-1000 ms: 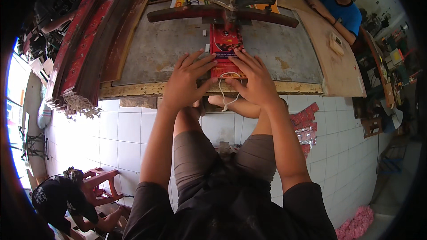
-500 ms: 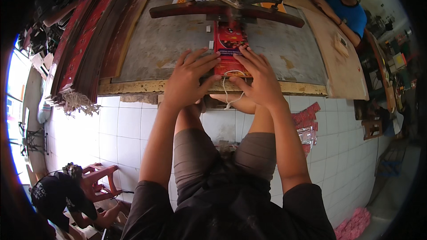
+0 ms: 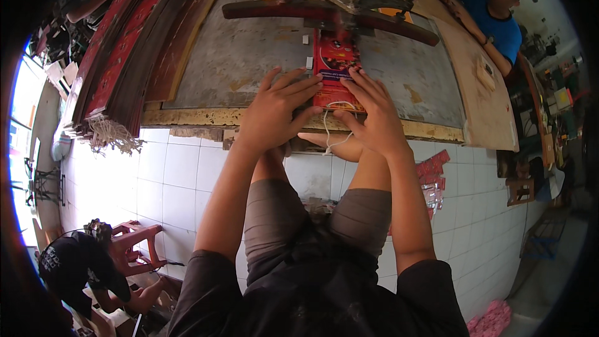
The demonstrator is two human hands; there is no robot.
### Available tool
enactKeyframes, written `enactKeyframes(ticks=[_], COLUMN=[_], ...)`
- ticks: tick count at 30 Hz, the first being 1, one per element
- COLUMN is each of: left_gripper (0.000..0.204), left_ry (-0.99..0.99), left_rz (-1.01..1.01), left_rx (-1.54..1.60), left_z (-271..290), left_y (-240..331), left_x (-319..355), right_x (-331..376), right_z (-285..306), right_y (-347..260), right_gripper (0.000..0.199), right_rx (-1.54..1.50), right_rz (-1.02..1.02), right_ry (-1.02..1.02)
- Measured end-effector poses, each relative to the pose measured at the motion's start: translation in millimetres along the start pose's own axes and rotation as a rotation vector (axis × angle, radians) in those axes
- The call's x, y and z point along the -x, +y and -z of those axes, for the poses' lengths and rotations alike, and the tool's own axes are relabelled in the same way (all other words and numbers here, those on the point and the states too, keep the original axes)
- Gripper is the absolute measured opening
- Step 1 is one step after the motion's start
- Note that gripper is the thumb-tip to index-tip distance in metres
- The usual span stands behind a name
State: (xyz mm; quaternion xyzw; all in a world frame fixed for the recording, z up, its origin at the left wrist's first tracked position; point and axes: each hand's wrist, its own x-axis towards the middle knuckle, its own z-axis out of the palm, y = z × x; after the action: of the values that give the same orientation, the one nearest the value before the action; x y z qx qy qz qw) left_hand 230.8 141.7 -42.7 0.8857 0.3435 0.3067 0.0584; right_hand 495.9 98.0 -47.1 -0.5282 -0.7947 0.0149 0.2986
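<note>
A red printed card or packet (image 3: pixel 334 62) lies on the grey metal-topped table, its far end under a press (image 3: pixel 349 0) with a long dark crossbar. A white string loop (image 3: pixel 332 145) hangs from its near end over the table edge. My left hand (image 3: pixel 277 112) lies with fingers stretched out, fingertips at the card's left edge. My right hand (image 3: pixel 377 109) rests likewise on its right edge, fingers spread. Two small white blocks (image 3: pixel 309 62) sit just left of the card.
Stacks of long red printed strips (image 3: pixel 121 50) with white strings lie at the left. A person in a blue shirt (image 3: pixel 493 25) sits at the far right. Another person (image 3: pixel 78 268) bends by a red stool (image 3: pixel 140 246) at lower left. Red printed pieces (image 3: pixel 432 181) lie on the floor.
The whole view has shifted slightly, so the table appears a little further right. My hands stay at the card's two sides, with no clear change in how they lie.
</note>
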Motion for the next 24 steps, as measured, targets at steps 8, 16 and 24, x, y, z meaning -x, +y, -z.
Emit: enactKeyframes(ticks=[8, 16, 24], left_gripper=[0.047, 0.050, 0.046], left_ry=[-0.002, -0.008, 0.029], left_rz=[-0.007, 0.010, -0.008], left_rx=[-0.012, 0.020, -0.009], left_z=[-1.7, 1.9, 1.6], left_y=[0.1, 4.0, 4.1], left_x=[-0.3, -1.7, -1.2], right_x=[0.5, -0.7, 1.3], right_z=[2.8, -0.8, 1.0], right_y=[-2.2, 3.6, -0.7], right_gripper=[0.068, 0.070, 0.073], right_rx=[-0.002, -0.045, -0.015], right_rz=[0.000, 0.030, -0.007], right_ry=[-0.002, 0.029, -0.001])
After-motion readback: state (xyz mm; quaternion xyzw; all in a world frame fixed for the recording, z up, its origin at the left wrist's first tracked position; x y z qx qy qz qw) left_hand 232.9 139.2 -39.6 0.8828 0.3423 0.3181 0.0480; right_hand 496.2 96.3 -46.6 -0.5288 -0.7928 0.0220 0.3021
